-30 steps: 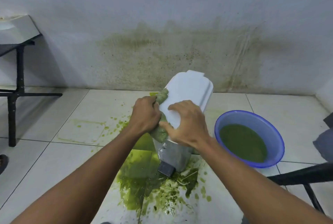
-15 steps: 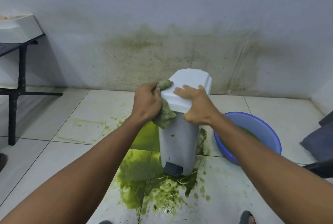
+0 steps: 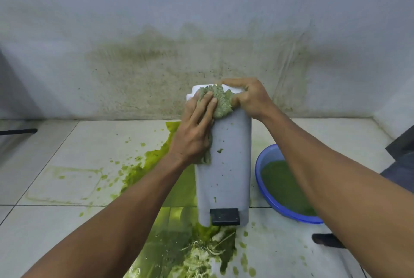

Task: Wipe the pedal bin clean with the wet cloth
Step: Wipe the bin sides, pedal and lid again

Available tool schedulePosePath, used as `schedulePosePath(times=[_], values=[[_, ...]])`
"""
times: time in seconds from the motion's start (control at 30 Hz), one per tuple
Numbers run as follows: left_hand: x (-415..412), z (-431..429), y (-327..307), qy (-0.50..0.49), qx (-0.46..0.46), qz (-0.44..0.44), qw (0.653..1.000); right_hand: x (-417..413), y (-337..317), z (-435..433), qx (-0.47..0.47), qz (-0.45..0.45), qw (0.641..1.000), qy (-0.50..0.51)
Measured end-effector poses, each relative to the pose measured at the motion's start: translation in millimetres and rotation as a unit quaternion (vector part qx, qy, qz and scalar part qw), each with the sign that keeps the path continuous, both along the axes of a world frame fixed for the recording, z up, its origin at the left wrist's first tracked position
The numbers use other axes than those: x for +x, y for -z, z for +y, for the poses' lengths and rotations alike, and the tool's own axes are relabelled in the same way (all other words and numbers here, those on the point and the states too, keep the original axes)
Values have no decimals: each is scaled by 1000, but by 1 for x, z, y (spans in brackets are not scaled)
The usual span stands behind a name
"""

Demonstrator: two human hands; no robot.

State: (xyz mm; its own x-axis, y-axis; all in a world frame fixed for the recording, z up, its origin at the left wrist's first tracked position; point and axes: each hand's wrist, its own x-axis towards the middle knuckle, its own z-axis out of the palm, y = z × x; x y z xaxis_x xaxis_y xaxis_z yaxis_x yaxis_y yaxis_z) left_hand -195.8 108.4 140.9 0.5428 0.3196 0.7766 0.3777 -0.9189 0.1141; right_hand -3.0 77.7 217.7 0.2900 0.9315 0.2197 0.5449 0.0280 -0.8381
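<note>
Green-stained wet cloth (image 3: 220,102) lies on the top front of the pedal bin (image 3: 230,172), pressed by straight fingers of the left hand (image 3: 195,134). The right hand (image 3: 248,98) grips its lid (image 3: 191,94). Remaining specks (image 3: 220,150) below suggest much wiping is left.

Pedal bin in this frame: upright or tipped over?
Upright. The pedal bin stands on its base on the tiled floor, black pedal low in front, lid on top.

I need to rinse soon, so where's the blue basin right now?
In the head view, the blue basin sits on the floor at right, just beside the pedal bin, partly hidden behind the right arm.
</note>
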Motion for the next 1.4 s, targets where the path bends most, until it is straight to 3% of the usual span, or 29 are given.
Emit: schedulePosePath(times=[0.07, 0.37, 0.57, 0.73, 0.8, 0.9, 1.0, 1.13, 1.27, 1.33, 1.4], values=[[9, 1, 3, 5, -13, -2, 1000, 5, 4, 9, 45, 34, 998, 2], [12, 11, 14, 103, 16, 135, 985, 2, 14, 26, 117, -51, 990, 66], [-16, -7, 48, 196, 41, 224, 954, 3, 16, 30, 118, -40, 990, 73], [-30, -10, 62, 268, 107, 325, 901, 5, 21, 28, 132, -47, 987, 73], [-28, 2, 45, 237, 99, 299, 919, 5, 21, 28, 136, -48, 987, 71], [-14, 17, 18, 112, 46, 170, 978, 5, 22, 28, 147, -47, 986, 68], [3, 2, 18, 43, -12, 58, 997, 7, 24, 28, 149, -42, 986, 68], [6, -17, 38, 69, 1, 81, 994, 7, 26, 24, 156, -41, 985, 55], [12, -16, 36, -34, -96, -58, 993, 1, 25, 25, 156, -33, 985, 60], [18, -19, 36, -90, -200, -141, 966, 2, 25, 23, 153, -28, 986, 63], [22, -21, 31, -131, -327, -220, 910, 3, 26, 19, 154, -20, 986, 61]])
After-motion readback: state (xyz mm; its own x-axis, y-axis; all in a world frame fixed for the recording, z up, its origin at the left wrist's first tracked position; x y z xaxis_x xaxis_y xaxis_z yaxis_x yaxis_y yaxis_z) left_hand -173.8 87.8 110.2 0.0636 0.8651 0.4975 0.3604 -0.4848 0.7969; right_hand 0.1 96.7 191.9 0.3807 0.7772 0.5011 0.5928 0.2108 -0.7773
